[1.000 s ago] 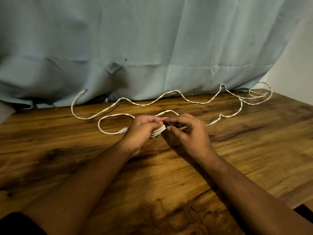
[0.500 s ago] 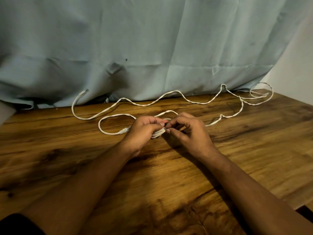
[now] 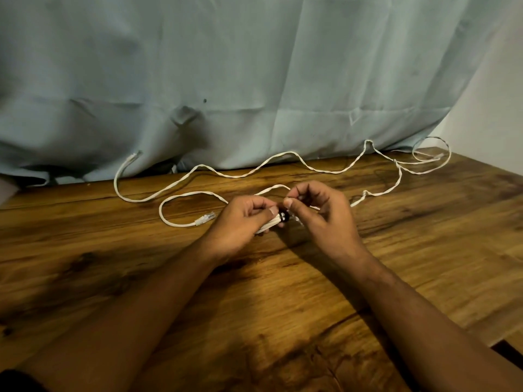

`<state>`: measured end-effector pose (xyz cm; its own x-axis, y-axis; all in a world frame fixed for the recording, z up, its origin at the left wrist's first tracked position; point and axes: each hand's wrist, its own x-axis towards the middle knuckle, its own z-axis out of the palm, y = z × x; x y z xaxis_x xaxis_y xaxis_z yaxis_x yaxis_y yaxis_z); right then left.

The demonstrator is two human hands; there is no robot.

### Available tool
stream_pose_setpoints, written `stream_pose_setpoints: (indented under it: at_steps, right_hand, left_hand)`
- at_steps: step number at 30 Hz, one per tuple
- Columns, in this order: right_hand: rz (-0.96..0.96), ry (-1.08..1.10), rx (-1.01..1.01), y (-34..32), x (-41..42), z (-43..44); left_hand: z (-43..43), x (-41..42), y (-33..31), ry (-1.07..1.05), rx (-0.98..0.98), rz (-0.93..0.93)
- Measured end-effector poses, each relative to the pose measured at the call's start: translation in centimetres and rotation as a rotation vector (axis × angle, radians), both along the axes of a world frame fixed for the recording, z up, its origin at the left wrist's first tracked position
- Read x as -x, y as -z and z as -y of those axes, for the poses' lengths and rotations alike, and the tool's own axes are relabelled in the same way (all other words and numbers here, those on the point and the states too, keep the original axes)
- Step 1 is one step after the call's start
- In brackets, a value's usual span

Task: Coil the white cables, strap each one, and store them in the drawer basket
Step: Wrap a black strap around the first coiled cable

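A small folded bundle of white cable (image 3: 267,226) is held just above the wooden table (image 3: 283,292) at its middle. My left hand (image 3: 240,219) grips the bundle from the left. A black strap (image 3: 283,217) wraps around it, and my right hand (image 3: 317,210) pinches that strap from the right with thumb and forefinger. A loose tail of the same cable loops left and ends in a clear plug (image 3: 205,218). A second long white cable (image 3: 283,159) snakes along the table's back edge, from a plug at the left (image 3: 135,156) to a loop at the far right (image 3: 431,154).
A pale blue cloth (image 3: 254,80) hangs behind the table and covers the whole back. A white wall (image 3: 492,123) stands at the right. The table's right corner drops off at the lower right. No drawer or basket is in view.
Both hands have lifted a little and the black strap now shows wrapped around the bundle between my thumbs. The long cable at the back has not moved.
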<state>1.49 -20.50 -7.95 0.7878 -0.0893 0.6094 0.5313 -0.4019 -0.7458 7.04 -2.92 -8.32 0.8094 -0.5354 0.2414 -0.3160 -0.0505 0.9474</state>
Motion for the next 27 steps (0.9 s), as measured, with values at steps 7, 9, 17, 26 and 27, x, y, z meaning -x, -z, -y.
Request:
stream_pose_setpoints:
  at_steps: [7, 9, 17, 26, 27]
  right_hand:
    - [-0.137, 0.097, -0.121, 0.3, -0.6, 0.6]
    - [-0.116, 0.118, -0.082, 0.0, -0.4, 0.4]
    - [-0.038, -0.01, 0.104, -0.5, 1.5, -0.6]
    - [-0.101, 0.135, -0.256, -0.6, -2.9, 2.6]
    - [-0.098, 0.141, -0.28, -0.6, -3.1, 2.9]
  left_hand:
    - [1.1, 0.8, 0.6, 0.029, -0.058, 0.047]
    - [1.0, 0.6, 0.6, 0.038, -0.073, 0.041]
    - [-0.1, -0.5, 0.4, 0.016, -0.065, 0.057]
    - [3.2, 3.9, 1.9, 0.314, -0.21, 0.192]
    - [3.7, 4.3, 1.9, 0.316, -0.204, 0.193]
